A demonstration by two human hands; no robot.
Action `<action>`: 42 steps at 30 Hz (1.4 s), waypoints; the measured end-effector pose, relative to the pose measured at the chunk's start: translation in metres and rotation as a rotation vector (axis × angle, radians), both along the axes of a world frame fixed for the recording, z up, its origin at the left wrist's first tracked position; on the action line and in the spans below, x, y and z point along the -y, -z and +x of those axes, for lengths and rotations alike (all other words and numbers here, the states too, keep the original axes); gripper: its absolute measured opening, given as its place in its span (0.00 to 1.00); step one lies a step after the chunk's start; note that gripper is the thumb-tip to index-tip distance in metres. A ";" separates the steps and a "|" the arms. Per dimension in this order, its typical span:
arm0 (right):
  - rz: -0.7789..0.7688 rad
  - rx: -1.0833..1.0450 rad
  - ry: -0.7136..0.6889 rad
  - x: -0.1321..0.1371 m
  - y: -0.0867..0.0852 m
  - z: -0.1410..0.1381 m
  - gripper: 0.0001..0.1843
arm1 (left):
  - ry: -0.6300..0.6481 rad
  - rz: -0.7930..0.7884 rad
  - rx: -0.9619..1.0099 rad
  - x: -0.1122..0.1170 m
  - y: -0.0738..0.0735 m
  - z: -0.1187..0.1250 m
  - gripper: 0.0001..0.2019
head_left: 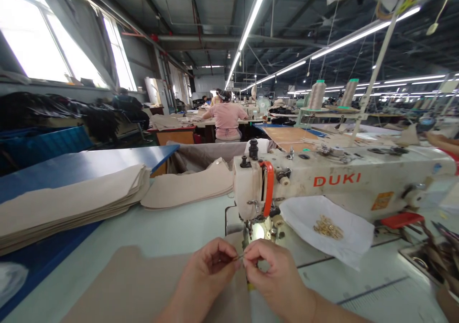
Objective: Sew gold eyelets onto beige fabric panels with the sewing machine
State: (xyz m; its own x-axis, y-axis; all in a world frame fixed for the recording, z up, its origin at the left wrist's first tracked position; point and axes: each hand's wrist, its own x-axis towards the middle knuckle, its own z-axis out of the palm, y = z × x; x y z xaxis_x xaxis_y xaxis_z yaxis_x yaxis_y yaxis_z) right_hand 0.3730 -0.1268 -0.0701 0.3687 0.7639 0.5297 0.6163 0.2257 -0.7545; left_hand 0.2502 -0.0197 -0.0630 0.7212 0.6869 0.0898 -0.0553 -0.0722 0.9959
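My left hand (210,270) and my right hand (274,275) meet just in front of the needle of a white DUKI sewing machine (344,182). Both are closed in a pinch, fingertips together on a tiny thin thing, likely a thread or small metal part, too small to name. A tan fabric piece (143,284) lies flat under my left hand on the pale table. A white cloth (337,246) under the machine arm carries a small heap of brass rings (328,227).
A stack of tan fabric pieces (71,203) lies at the left on a blue board (53,170), another pile (190,189) behind. Thread cones (317,94) stand on a rack. A person in pink (226,119) sits farther back. A tool tray (433,258) is at right.
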 end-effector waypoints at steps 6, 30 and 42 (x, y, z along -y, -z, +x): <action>-0.109 -0.219 -0.096 0.004 -0.003 0.001 0.04 | -0.043 0.210 -0.061 0.002 0.000 -0.004 0.04; -0.211 -0.109 -0.007 0.005 -0.009 0.003 0.08 | -0.085 0.314 -0.152 0.010 -0.005 0.000 0.02; -0.405 -0.426 -0.083 0.012 -0.010 0.014 0.06 | 0.032 0.918 -0.355 -0.012 -0.026 -0.020 0.10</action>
State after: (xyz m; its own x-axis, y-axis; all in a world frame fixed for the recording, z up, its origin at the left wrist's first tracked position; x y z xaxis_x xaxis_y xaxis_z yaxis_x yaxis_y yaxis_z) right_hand 0.3873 -0.1388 -0.0606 0.4153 0.9096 0.0088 0.2331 -0.0970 -0.9676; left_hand 0.2301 -0.0076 -0.0369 0.8268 0.4380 0.3530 0.2209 -0.8298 0.5124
